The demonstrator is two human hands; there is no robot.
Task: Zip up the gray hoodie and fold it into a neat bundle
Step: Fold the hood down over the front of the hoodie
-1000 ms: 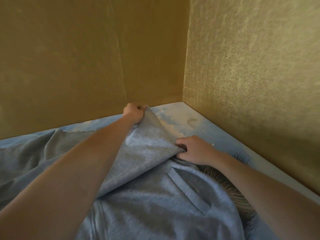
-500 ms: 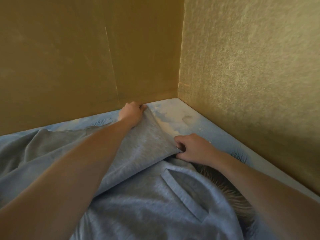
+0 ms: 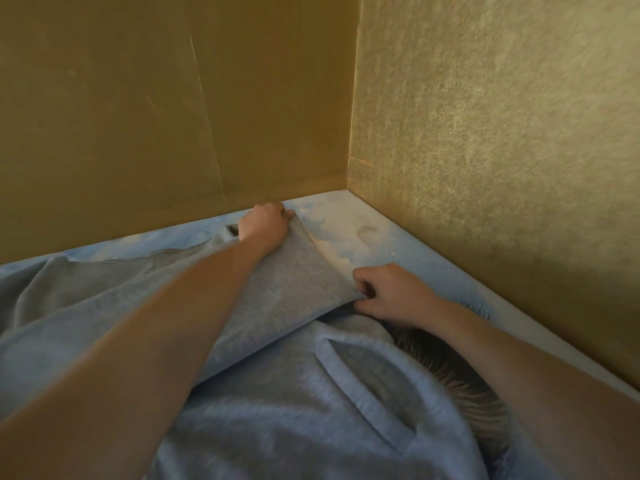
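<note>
Here both hands (image 3: 265,223) (image 3: 391,294) pinch the hoodie (image 3: 277,393) fold, stretched toward the corner.

Matt gray knit hoodie (image 3: 294,393), rough-textured wall (image 3: 502,150)

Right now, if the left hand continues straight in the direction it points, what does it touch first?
Probably the brown wall. The left hand, gripping an edge of the gray hoodie, points away from the person toward the back, with only a narrow strip of blue surface between. Depth is uncertain.

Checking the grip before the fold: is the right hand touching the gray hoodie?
Touching. The head view shows the right hand pinching the gray hoodie flap's corner.
</note>
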